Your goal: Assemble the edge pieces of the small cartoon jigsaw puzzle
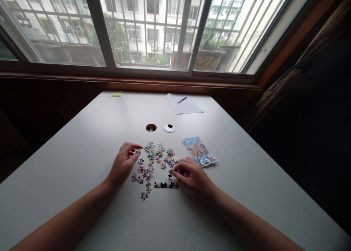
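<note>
Several loose jigsaw pieces (153, 159) lie scattered on the white table (82, 156) in front of me. A short joined strip of pieces (166, 184) lies nearest me. My left hand (124, 163) rests at the left edge of the scatter, fingers curled, thumb and fingertips pinching a small piece. My right hand (192, 176) sits just right of the strip, fingers bent, its fingertips pinching a piece at the scatter's right side. A colourful printed puzzle picture (199, 151) lies to the right of the pieces.
Farther back there are a round cable hole (151, 127) and its white cap (169, 128). A sheet of paper (184, 104) with a pen (182, 99) and a yellow sticky note (117, 94) lie near the window sill. A dark curtain hangs at right.
</note>
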`<state>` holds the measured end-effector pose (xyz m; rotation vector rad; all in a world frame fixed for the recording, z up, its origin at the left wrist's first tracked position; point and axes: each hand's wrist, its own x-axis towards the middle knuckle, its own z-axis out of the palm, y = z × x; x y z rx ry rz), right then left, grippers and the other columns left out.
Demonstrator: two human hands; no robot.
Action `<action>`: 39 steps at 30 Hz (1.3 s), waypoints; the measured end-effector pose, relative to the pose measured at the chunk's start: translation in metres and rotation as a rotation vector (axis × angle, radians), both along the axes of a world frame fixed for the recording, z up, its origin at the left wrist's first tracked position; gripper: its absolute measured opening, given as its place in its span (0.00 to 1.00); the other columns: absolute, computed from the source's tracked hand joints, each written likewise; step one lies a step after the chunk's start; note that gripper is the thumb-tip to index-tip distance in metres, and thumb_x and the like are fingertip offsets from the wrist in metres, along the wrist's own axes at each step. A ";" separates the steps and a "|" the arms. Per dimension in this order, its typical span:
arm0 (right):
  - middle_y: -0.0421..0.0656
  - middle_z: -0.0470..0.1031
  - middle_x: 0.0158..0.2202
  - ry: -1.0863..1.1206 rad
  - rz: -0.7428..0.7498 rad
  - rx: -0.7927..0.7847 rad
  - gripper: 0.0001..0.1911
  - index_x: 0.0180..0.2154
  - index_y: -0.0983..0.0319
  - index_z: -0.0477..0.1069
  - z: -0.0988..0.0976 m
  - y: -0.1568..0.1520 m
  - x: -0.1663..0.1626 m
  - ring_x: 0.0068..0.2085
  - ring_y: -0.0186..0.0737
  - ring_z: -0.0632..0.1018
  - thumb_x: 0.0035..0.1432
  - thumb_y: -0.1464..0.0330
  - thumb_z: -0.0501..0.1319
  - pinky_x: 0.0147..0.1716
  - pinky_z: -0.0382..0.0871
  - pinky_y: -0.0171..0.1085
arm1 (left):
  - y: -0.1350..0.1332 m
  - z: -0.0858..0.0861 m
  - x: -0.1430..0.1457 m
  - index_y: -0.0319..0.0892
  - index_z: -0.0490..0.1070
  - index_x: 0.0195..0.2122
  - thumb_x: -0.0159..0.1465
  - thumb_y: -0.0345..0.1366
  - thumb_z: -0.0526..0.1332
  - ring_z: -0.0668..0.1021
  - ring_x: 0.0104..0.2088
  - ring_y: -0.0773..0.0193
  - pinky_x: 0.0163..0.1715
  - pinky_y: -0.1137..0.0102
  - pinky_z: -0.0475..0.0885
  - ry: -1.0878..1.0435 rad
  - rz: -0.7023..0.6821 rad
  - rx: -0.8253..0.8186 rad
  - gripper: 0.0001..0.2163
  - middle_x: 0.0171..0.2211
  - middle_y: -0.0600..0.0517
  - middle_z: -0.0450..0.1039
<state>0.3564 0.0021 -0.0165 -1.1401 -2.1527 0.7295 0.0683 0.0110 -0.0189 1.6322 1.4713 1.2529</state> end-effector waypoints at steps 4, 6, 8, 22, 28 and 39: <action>0.42 0.75 0.29 -0.001 -0.003 0.002 0.04 0.32 0.58 0.77 0.000 0.000 -0.001 0.37 0.43 0.72 0.60 0.70 0.64 0.39 0.66 0.40 | 0.001 -0.001 -0.001 0.44 0.74 0.44 0.63 0.34 0.58 0.74 0.45 0.57 0.47 0.62 0.71 -0.010 0.008 -0.007 0.10 0.45 0.49 0.71; 0.42 0.75 0.29 -0.005 -0.003 0.003 0.04 0.32 0.58 0.77 0.000 0.000 -0.001 0.36 0.42 0.71 0.60 0.70 0.64 0.39 0.65 0.40 | 0.001 -0.001 -0.001 0.44 0.74 0.44 0.63 0.34 0.57 0.74 0.45 0.57 0.48 0.62 0.71 -0.032 0.014 -0.020 0.10 0.45 0.49 0.71; 0.41 0.74 0.29 -0.013 0.001 0.010 0.04 0.32 0.58 0.76 0.001 0.000 -0.001 0.36 0.42 0.71 0.60 0.70 0.64 0.39 0.65 0.40 | 0.001 -0.002 -0.001 0.44 0.74 0.44 0.62 0.34 0.57 0.74 0.45 0.57 0.48 0.62 0.70 -0.049 0.018 -0.029 0.10 0.45 0.49 0.71; 0.41 0.74 0.29 -0.041 0.022 0.068 0.03 0.33 0.60 0.76 -0.001 -0.002 -0.003 0.36 0.41 0.71 0.61 0.71 0.65 0.37 0.64 0.38 | 0.003 -0.004 0.000 0.43 0.74 0.43 0.61 0.35 0.59 0.74 0.45 0.57 0.48 0.63 0.70 -0.087 0.020 -0.030 0.10 0.44 0.49 0.71; 0.41 0.74 0.31 -0.027 -0.037 0.056 0.04 0.35 0.59 0.75 -0.002 0.002 0.005 0.36 0.41 0.72 0.63 0.69 0.62 0.39 0.65 0.39 | 0.002 -0.005 -0.002 0.44 0.75 0.43 0.61 0.34 0.59 0.74 0.45 0.57 0.48 0.63 0.70 -0.090 0.018 -0.025 0.10 0.44 0.49 0.72; 0.43 0.74 0.37 -0.123 -0.058 0.053 0.07 0.40 0.59 0.75 0.006 0.008 0.021 0.34 0.38 0.73 0.65 0.69 0.58 0.36 0.69 0.37 | 0.002 -0.005 -0.002 0.43 0.75 0.43 0.61 0.34 0.59 0.74 0.44 0.58 0.47 0.63 0.70 -0.103 0.021 -0.027 0.10 0.43 0.49 0.72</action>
